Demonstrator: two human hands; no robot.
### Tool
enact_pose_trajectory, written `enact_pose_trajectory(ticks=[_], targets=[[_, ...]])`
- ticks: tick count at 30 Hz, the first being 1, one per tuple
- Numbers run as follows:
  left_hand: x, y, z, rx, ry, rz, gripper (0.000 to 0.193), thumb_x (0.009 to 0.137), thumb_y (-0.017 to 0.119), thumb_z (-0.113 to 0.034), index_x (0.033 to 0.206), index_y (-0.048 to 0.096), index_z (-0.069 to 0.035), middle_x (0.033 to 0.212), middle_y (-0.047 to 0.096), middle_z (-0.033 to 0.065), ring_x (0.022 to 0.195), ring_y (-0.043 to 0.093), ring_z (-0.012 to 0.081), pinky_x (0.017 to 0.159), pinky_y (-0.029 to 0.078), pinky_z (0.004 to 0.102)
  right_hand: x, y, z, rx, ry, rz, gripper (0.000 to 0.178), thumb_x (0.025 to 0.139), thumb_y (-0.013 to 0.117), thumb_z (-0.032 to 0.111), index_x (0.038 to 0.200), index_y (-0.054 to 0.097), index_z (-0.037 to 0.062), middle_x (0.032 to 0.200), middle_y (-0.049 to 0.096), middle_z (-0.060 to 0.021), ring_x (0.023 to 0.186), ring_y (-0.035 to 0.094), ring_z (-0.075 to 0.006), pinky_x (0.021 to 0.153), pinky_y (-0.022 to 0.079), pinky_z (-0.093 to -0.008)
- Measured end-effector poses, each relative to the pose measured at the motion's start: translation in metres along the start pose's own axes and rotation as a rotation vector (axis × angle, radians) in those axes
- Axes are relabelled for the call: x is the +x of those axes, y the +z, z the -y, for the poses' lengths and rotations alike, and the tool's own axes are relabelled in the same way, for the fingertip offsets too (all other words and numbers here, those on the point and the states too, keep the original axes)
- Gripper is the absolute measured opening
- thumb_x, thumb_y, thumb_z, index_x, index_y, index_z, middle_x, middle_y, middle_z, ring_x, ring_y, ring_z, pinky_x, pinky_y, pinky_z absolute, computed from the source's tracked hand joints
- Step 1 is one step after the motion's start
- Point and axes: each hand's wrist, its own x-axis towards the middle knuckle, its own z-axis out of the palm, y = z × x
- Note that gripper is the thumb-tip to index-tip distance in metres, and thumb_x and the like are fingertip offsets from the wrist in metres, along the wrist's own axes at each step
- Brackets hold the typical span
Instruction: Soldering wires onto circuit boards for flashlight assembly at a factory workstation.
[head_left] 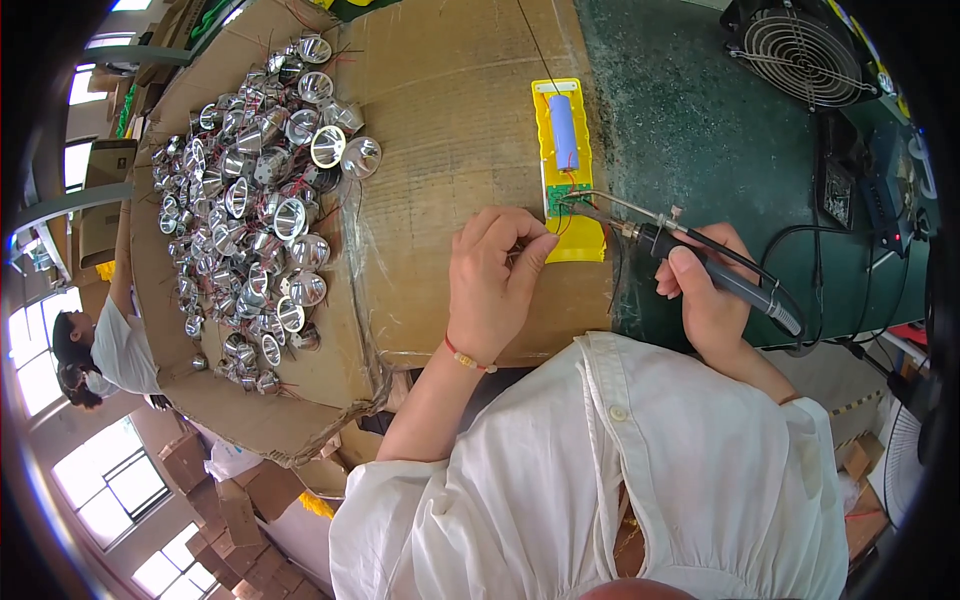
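- One long yellow-and-white plastic housing [585, 140] under work, lying open side up on the flat brown cardboard sheet [430, 130] that covers part of the green table [690, 120].
- Done, by the look of it: blue-violet cylindrical battery [564, 133] laid lengthwise in the housing, small green circuit board [553, 194] set in below it, thin red wires running between the two.
- In progress, to judge from the tool's place: soldering at the board, probably partway through; too small to tell which joints are finished.
- Left, as far as shown: housing not yet closed, no reflector fitted to it; many silver cone-shaped reflectors [290, 218] with thin wires heaped loose in the open cardboard box [250, 412] at left.
- Right hand [712, 300]: wrapped pen-fashion around the black-handled soldering iron [740, 284] with slim metal feed tube, fingers firmly closed; off to the right of the housing and a little nearer the body, with the metal end reaching left onto the board.
- Left hand [490, 278]: fingers curled, thumb and forefinger close together just beside the board, over the near left edge of the housing; cannot tell whether pinching a fine wire or nothing.
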Motion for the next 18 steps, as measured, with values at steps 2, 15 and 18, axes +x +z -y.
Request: enact_pose_trajectory(ticks=[2,15,18], targets=[[0.0002,0.0003,0.0008,0.024,0.018,-0.003,0.008,0.076,0.064,-0.008,0.075,0.057,-0.004,0.078,0.057,0.0059,0.066,0.051,0.0215,0.065,0.039,0.0324,0.0005,-0.0009,-0.0005,0.005,-0.001,0.007,0.013,0.082,0.06,0.007,0.087,0.051,-0.0006,0.067,0.059,-0.0085,0.056,0.055,-0.01,0.05,0.045,-0.0211],[-0.0008,0.0012,-0.0007,0.005,0.026,-0.017,0.008,0.075,0.064,-0.006,0.074,0.057,-0.002,0.076,0.056,0.0071,0.062,0.051,0.0208,0.06,0.041,0.031,-0.0026,-0.0074,-0.0031,0.062,-0.098,-0.004,0.015,0.083,0.059,0.008,0.09,0.05,-0.0012,0.068,0.059,-0.0104,0.056,0.056,-0.0115,0.051,0.046,-0.022],[-0.001,0.0007,-0.0017,0.003,0.018,-0.015,0.008,0.075,0.064,-0.006,0.074,0.057,-0.002,0.076,0.056,0.0072,0.062,0.051,0.0208,0.06,0.041,0.031,-0.0017,-0.0081,-0.0033,0.057,-0.122,0.0,0.015,0.083,0.059,0.008,0.09,0.05,-0.0014,0.068,0.059,-0.0104,0.056,0.056,-0.0116,0.051,0.046,-0.022]])
